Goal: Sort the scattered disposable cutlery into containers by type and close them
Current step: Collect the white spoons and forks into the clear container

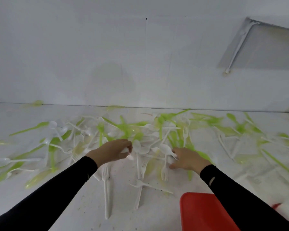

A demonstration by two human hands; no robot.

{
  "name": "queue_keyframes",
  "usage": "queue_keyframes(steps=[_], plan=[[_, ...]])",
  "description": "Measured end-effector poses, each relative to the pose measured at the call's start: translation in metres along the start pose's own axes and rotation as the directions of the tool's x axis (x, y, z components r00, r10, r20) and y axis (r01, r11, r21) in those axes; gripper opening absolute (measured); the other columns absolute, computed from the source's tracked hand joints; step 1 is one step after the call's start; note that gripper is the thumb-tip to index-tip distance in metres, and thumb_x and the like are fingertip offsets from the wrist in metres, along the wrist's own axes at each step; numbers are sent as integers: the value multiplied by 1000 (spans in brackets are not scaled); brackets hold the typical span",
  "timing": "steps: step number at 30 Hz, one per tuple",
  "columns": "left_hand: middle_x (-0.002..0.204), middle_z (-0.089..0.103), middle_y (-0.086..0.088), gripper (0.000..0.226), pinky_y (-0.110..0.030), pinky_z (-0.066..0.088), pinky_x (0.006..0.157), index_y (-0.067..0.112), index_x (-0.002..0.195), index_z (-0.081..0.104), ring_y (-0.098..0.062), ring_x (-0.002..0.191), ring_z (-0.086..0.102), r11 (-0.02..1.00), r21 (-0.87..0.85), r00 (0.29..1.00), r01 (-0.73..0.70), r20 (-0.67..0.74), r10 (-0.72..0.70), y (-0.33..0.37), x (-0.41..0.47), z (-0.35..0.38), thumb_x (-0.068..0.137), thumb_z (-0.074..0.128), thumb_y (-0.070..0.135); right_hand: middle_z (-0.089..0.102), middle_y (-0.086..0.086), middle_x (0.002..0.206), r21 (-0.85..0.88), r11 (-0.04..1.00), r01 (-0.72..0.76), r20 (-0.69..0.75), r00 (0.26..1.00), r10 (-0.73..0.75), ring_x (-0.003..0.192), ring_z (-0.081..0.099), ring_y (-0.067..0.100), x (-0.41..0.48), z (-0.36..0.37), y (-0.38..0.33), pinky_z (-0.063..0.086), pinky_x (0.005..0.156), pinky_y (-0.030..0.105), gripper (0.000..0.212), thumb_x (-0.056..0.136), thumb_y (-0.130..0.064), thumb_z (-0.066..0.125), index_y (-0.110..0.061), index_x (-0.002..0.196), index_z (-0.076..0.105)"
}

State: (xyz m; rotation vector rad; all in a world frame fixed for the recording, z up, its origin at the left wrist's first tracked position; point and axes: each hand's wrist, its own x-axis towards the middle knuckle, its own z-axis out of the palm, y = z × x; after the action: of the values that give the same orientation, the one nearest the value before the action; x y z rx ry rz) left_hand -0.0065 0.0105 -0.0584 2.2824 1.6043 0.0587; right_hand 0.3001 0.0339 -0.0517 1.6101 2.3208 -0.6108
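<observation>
White and green plastic cutlery [140, 135] lies scattered in a wide band across the white table [73, 202]: spoons, forks and knives mixed. My left hand [113, 150] is at the near edge of the pile, fingers curled round a white spoon [129, 155]. My right hand [188, 159] is just to its right, fingers pinching a white spoon [167, 150] by the handle. Several white forks [106, 185] lie nearer me, tines toward the pile. A red container [205, 212] sits at the bottom right, partly hidden by my right sleeve.
A white wall rises behind the table. At the upper right a grey panel [265, 47] leans on the wall with a white utensil [237, 45] against it. More green and white pieces [240, 129] spread to the far right and left edges.
</observation>
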Motion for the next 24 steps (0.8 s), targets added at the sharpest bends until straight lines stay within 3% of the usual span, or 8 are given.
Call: queue_keyframes(steps=[2, 5, 10, 14, 18, 20, 22, 24], plan=[[85, 56, 9, 11, -29, 41, 70, 25, 91, 51, -17, 79, 56, 979, -201, 992, 29, -115, -53, 4, 7, -6, 89, 62, 24, 48, -7, 80, -51, 999, 18, -50, 999, -21, 80, 52, 19, -3, -1, 1, 31, 54, 25, 28, 87, -43, 62, -21, 93, 48], [70, 55, 2, 20, -28, 38, 57, 20, 89, 46, -13, 61, 50, 925, -376, 931, 54, -315, -183, 8, 16, -14, 87, 62, 30, 41, -8, 70, -82, 997, 4, -115, 993, -13, 77, 51, 20, -10, -3, 7, 35, 61, 29, 26, 88, -37, 55, -25, 72, 38], [84, 60, -10, 11, -33, 44, 61, 15, 106, 53, -28, 68, 57, 881, -467, 850, 70, -434, -298, 9, 29, -25, 95, 52, 16, 57, -5, 81, 53, 996, -70, -215, 973, 80, 81, 59, 20, -25, -27, 35, 40, 66, 30, 19, 86, -38, 57, -24, 75, 50], [103, 61, -11, 39, -30, 59, 54, 25, 116, 55, -19, 74, 68, 760, -649, 843, 26, -394, -366, 7, 34, -30, 93, 40, -3, 53, -8, 66, 438, 899, 0, -359, 917, 174, 64, 51, 14, -38, -51, 58, 39, 60, 29, 24, 81, -38, 68, -22, 71, 53], [98, 64, -9, 34, -32, 59, 53, 25, 114, 57, -19, 71, 64, 696, -711, 849, 101, -303, -433, 14, 38, -26, 93, 45, 2, 42, 2, 64, 680, 723, 120, -417, 875, 246, 59, 40, 16, -47, -73, 62, 33, 58, 28, 25, 85, -19, 67, -6, 73, 49], [90, 64, -10, 28, -33, 57, 58, 29, 112, 57, -21, 66, 63, 724, -666, 855, 180, -258, -450, 16, 40, -19, 92, 52, 10, 49, 11, 65, 780, 597, 189, -424, 861, 282, 51, 39, 11, -49, -80, 59, 34, 52, 23, 25, 88, -13, 63, -9, 70, 46], [95, 68, -8, 13, -27, 45, 69, 24, 104, 61, -24, 77, 62, 770, -583, 851, 259, -240, -467, 17, 42, -9, 92, 61, 20, 70, 3, 86, 818, 520, 243, -438, 851, 291, 42, 42, 1, -48, -86, 55, 32, 46, 13, 27, 90, -7, 57, -14, 68, 41], [105, 69, -7, 15, -23, 35, 77, 13, 99, 65, -25, 98, 61, 796, -523, 850, 305, -229, -475, 19, 45, 2, 92, 65, 27, 71, -9, 111, 822, 502, 270, -443, 856, 265, 40, 45, -2, -44, -89, 49, 32, 44, 9, 25, 89, -1, 52, -14, 72, 39]])
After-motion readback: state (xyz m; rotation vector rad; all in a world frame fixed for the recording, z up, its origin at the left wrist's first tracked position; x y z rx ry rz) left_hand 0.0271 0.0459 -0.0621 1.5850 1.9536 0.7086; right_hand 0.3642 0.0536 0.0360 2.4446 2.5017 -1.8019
